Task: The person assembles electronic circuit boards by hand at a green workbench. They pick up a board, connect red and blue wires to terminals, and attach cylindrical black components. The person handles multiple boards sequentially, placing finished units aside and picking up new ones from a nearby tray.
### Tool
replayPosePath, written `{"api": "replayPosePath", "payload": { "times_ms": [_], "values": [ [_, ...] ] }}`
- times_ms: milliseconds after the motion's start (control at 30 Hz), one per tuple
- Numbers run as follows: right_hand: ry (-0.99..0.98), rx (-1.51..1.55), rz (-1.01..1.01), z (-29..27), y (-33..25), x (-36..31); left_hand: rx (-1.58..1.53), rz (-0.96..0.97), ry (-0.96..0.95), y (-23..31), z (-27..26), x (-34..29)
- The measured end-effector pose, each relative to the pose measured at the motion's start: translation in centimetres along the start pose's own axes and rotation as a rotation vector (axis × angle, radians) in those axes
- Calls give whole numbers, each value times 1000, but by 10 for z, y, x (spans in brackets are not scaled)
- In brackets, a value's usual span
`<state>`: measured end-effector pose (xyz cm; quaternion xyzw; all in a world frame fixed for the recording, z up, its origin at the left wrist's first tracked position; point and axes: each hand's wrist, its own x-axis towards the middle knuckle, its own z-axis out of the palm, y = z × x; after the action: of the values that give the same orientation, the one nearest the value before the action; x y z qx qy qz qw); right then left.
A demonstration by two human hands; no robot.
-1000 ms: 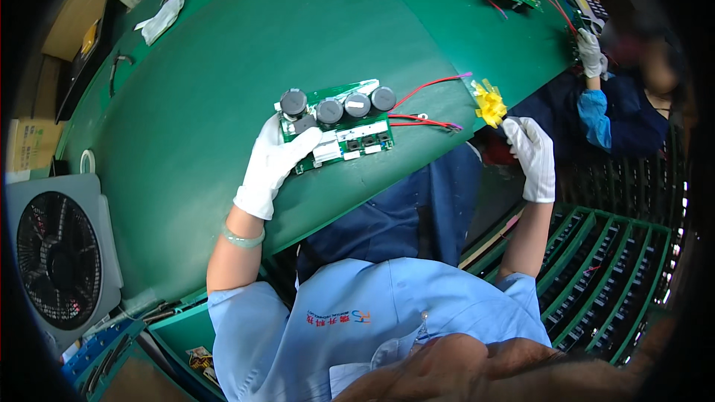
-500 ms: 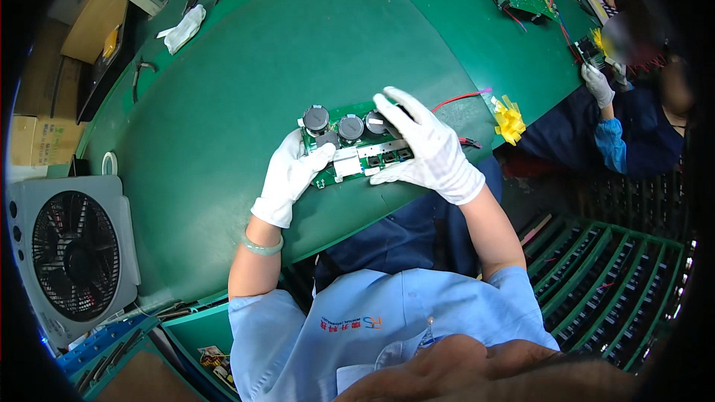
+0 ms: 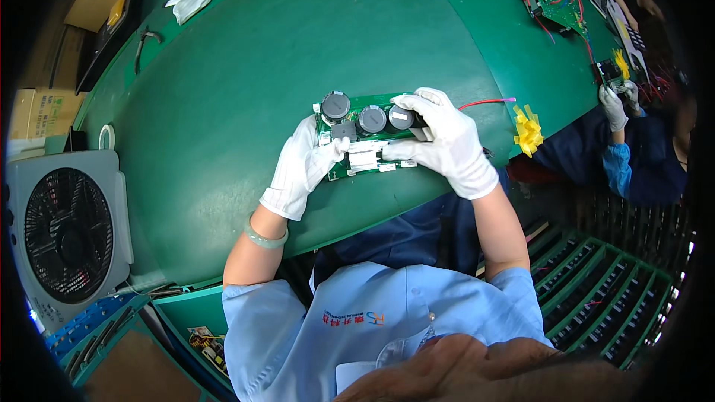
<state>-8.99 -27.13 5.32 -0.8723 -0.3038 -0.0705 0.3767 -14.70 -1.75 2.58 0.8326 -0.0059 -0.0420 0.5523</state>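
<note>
Between my two gloved hands is a green circuit board (image 3: 350, 128) with three large black round capacitors along its far side and a pale metal strip across its near part. My left hand (image 3: 304, 160), in a white glove, grips the board's left end, thumb on top. On the right end my right hand (image 3: 445, 141), gloved too, is closed, with its fingers by the right capacitor and its thumb on the near part. That hand hides the board's right end. A red wire (image 3: 484, 103) runs out beyond it to the right.
A green mat (image 3: 246, 89) covers the table. A yellow ribbon bundle (image 3: 528, 131) lies right of the board. On the left stand a box fan (image 3: 71, 231), pliers (image 3: 144, 48) and a white glove (image 3: 196, 0). At right, a co-worker's gloved hands (image 3: 614, 106) hold another board; slotted green racks (image 3: 596, 290) stand below.
My right hand has closed in over the board's right end, its thumb now on the near strip. The whole view has shifted slightly, and my left hand keeps its hold.
</note>
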Motion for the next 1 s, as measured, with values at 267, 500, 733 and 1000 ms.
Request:
{"api": "replayPosePath", "payload": {
  "times_ms": [267,500,733,1000],
  "values": [
    [-373,186,94,-31,-2,0,-147,17,3,-27,6,3],
    [-255,256,118,-23,1,-7,-168,-70,-58,-5,0,0],
    [549,931,365,-34,4,-20,-533,-125,-153,-7,1,5],
    [373,842,521,4,19,-46,-525,-169,-190,6,-6,5]
  ]
}}
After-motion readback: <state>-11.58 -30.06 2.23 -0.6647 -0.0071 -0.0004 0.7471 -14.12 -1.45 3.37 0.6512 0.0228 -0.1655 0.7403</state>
